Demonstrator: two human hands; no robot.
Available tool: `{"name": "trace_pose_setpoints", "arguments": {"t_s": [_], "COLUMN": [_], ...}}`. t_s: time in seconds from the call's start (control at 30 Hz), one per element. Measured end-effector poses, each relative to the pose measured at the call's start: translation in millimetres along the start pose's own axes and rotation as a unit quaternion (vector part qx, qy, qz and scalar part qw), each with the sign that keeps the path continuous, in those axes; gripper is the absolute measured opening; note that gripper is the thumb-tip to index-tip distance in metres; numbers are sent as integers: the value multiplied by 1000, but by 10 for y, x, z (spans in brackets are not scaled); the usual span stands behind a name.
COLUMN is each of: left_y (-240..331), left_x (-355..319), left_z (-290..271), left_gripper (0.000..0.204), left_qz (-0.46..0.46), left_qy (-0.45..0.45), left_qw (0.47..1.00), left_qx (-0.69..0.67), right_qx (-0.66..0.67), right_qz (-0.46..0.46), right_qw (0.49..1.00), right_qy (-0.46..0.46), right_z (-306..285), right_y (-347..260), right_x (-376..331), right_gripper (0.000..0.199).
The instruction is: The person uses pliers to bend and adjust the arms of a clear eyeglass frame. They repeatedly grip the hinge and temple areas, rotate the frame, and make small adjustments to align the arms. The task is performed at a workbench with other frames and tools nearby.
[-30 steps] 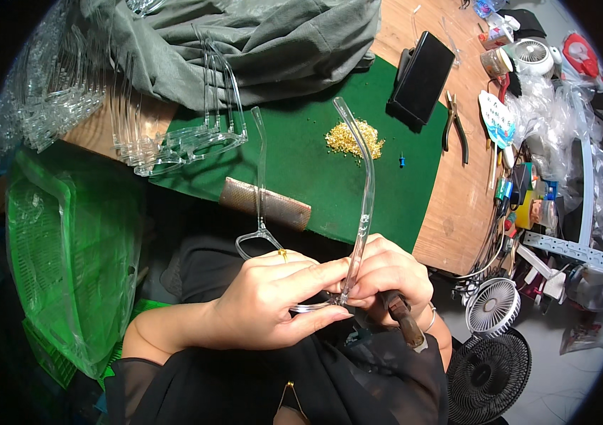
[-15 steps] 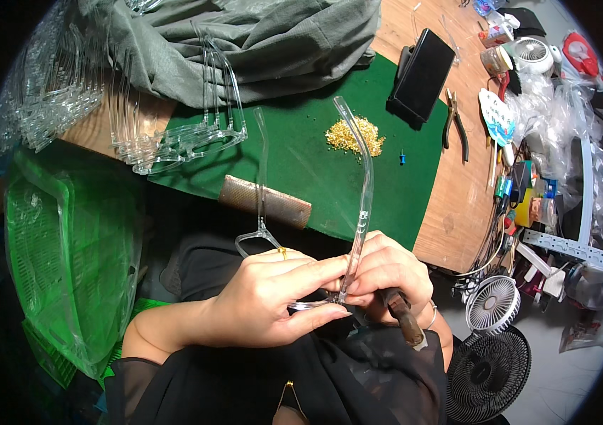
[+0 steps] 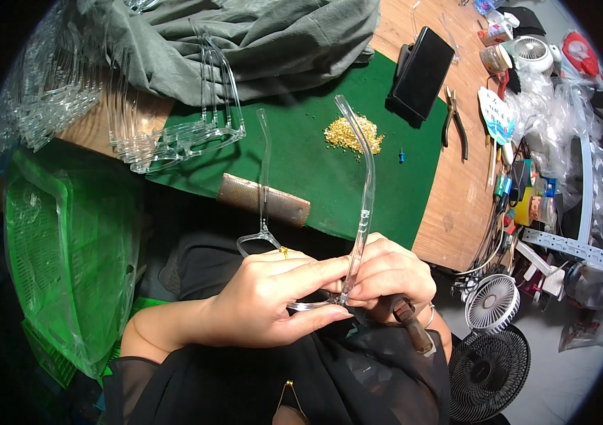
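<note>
A clear plastic eyeglass frame is in front of me, both temples pointing away over the mat. My left hand is closed on its front, thumb and forefinger near the right hinge. My right hand is closed round a tool with a worn brown handle, its fingertips at the same hinge. The tool's tip is hidden by the fingers, so its kind does not show. Beyond the hands, a heap of tiny gold-coloured parts lies on the green mat.
A patterned bar lies along the mat's near edge. Several clear frames stand at left by a grey cloth. A black phone, pliers and a blue push pin lie at right. Fans stand lower right.
The brown handle has swung slightly down and right as my right hand shifts a little. The eyeglass frame has tilted slightly; my left hand stays nearly in place.
</note>
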State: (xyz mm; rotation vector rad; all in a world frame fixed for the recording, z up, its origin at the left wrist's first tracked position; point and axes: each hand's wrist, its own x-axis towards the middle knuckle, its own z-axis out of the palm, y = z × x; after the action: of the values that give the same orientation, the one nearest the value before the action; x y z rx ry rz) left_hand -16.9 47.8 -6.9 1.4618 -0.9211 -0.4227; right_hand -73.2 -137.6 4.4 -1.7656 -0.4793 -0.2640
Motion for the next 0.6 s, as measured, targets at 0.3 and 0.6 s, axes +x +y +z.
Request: {"name": "trace_pose_setpoints", "arguments": {"t_s": [0.3,0.6], "left_y": [-7,-6], "left_x": [9,0], "left_z": [-12,-45], "left_gripper": [51,51], "left_qz": [6,-8], "left_qy": [5,-1], "left_qw": [1000,1000], "left_qx": [-1,-9], "right_qx": [26,18], "right_qz": [3,7], "right_qw": [1000,1000], "right_qy": [9,-8], "right_z": [27,27], "right_y": [48,42], "right_x": [-24,0], "right_gripper": [17,17]}}
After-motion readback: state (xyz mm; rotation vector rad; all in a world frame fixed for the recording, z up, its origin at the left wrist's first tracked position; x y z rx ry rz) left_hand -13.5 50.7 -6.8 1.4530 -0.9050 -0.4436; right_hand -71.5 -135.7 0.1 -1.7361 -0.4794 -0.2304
